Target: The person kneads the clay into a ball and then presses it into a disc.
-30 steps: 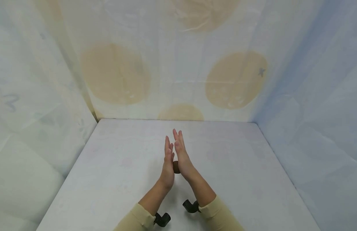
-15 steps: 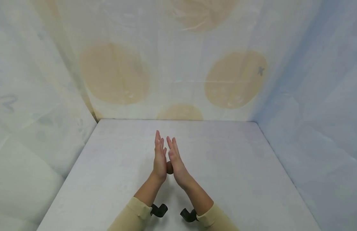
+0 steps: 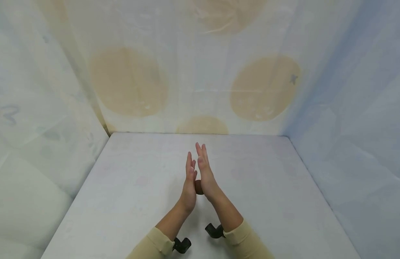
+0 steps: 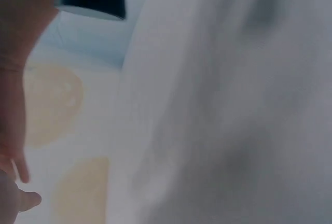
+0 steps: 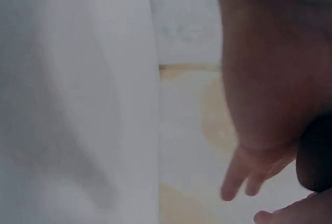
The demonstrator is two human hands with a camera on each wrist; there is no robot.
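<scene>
Two hands meet palm to palm above the middle of the surface [image 3: 128, 187], a little nearer its front edge than its far edge. The left hand [image 3: 189, 187] and the right hand [image 3: 204, 176] both have straight fingers pointing away toward the far edge, and the right fingertips reach slightly farther than the left. Between the palms, low near the heels of the hands, sits a small brown ball [image 3: 198, 187]; only a sliver of it shows in the head view. The flat palms press it from either side, with no fingers curled round it.

In the right wrist view the right hand [image 5: 270, 79] fills the upper right, its fingers [image 5: 236, 175] straight, and a dark rounded shape at the right edge, the ball [image 5: 315, 156], lies against the palm. The left wrist view is blurred; the left hand [image 4: 13, 79] shows only as a strip along the left edge.

Beige sleeves [image 3: 156, 244] cover both forearms, each with a black mount [image 3: 182, 245] at the wrist. Pale cloth with large tan circles [image 3: 128, 82] hangs behind the far edge, and plain pale cloth runs along the left and right edges.
</scene>
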